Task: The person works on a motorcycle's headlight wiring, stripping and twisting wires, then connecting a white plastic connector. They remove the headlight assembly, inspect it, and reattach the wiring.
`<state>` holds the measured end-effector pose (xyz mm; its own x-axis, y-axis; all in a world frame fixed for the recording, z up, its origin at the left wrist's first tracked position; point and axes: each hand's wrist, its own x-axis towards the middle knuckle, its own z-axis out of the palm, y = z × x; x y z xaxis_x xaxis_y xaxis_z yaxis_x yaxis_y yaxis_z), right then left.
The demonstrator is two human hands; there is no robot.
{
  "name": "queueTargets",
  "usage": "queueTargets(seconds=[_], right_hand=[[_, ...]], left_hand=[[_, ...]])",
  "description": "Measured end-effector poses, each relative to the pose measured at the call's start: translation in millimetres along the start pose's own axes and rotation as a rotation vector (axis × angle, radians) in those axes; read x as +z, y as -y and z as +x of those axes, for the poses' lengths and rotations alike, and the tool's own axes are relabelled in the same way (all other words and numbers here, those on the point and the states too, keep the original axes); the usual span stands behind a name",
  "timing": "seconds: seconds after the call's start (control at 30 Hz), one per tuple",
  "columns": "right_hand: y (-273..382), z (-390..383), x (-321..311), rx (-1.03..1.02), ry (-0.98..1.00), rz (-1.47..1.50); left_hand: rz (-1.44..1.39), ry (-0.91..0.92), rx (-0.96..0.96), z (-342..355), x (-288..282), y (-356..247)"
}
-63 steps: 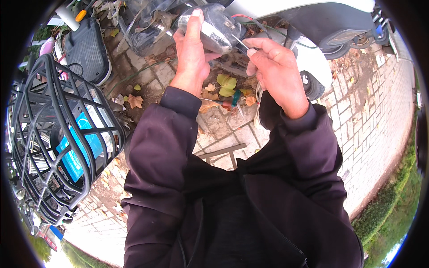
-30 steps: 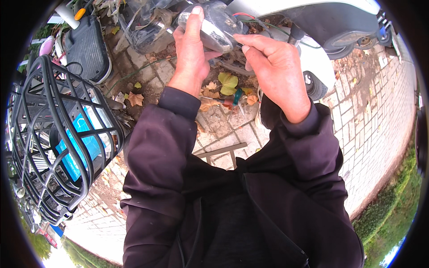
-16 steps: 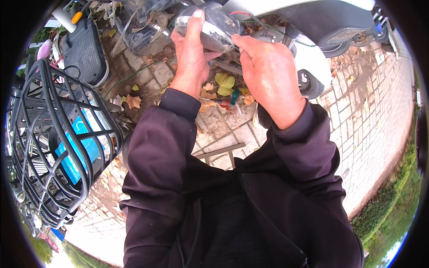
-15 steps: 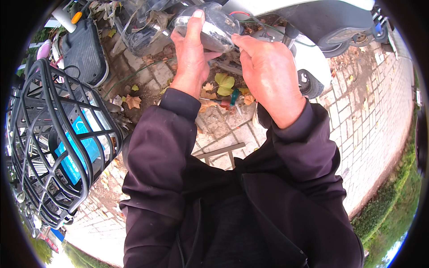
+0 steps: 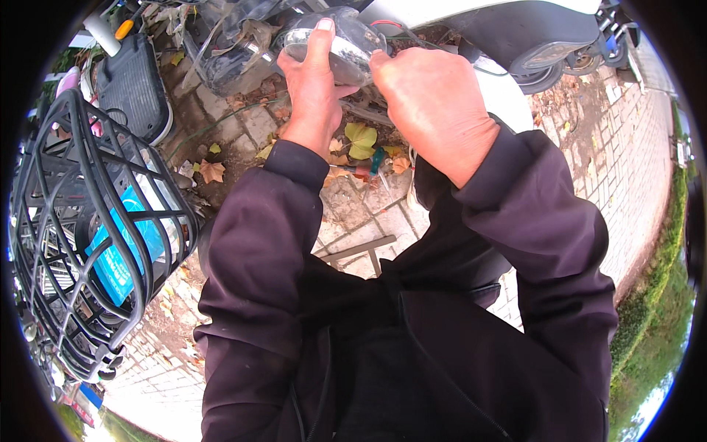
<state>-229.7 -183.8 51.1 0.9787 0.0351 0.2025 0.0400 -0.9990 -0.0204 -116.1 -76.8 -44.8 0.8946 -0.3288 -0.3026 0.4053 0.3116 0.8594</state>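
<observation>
A rounded lamp-like part (image 5: 350,50), with a silver band and a dirty clear cover, is at the top middle of the view. My left hand (image 5: 313,92) grips its left side, thumb laid over the silver band and fingers underneath. At its right edge my right hand (image 5: 438,99) is closed, back of the hand up, thumb and forefinger pinched against the rim. Whatever those fingers pinch is hidden. A thin red wire (image 5: 386,24) curves just behind the part. Cloudy torn plastic film (image 5: 228,55) hangs to its left.
A black basket (image 5: 136,221) holding a blue-and-white package (image 5: 125,247) stands at left. Behind it is a dark ribbed scooter footboard (image 5: 134,88). White-and-grey scooter bodywork (image 5: 530,33) rises at upper right. Fallen leaves (image 5: 361,140) and a screwdriver-like tool with a green-and-red handle (image 5: 375,163) lie on the paving.
My right hand has turned and shifted slightly left and up at the part's rim, while the right elbow has swung outward. My left hand keeps its hold.
</observation>
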Motion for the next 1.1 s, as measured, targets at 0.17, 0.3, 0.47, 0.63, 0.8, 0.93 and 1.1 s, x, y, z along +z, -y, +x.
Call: queueTargets(seconds=[0.17,0.3,0.47,0.63,0.8,0.93,1.1], right_hand=[[-16.7,16.5,-0.5,0.056,-0.072,0.249],[-34.1,19.0,-5.4,0.66,0.27,1.151],[-19.1,8.1,-5.5,-0.192,-0.051,-0.04],[-19.8,8.6,-4.2,-0.212,0.08,-0.083],[-25.6,29.7,12.0,0.077,-0.081,0.341],[-30.3,26.2,11.9,0.109,-0.02,0.411],[-37.8,25.0,7.3,0.011,0.051,0.399]], left_hand=[[0.047,-0.012,-0.003,-3.0,1.1,-1.4],[0.082,-0.005,0.003,-5.2,2.8,-2.2],[0.041,-0.025,0.007,-5.2,4.3,-1.1],[0.076,-0.009,0.043,-9.6,9.0,0.3],[0.081,-0.042,-0.067,-5.2,5.6,-11.7],[0.093,-0.037,-0.047,-5.6,6.1,-9.6],[0.127,0.017,-0.013,-4.5,3.6,-10.4]])
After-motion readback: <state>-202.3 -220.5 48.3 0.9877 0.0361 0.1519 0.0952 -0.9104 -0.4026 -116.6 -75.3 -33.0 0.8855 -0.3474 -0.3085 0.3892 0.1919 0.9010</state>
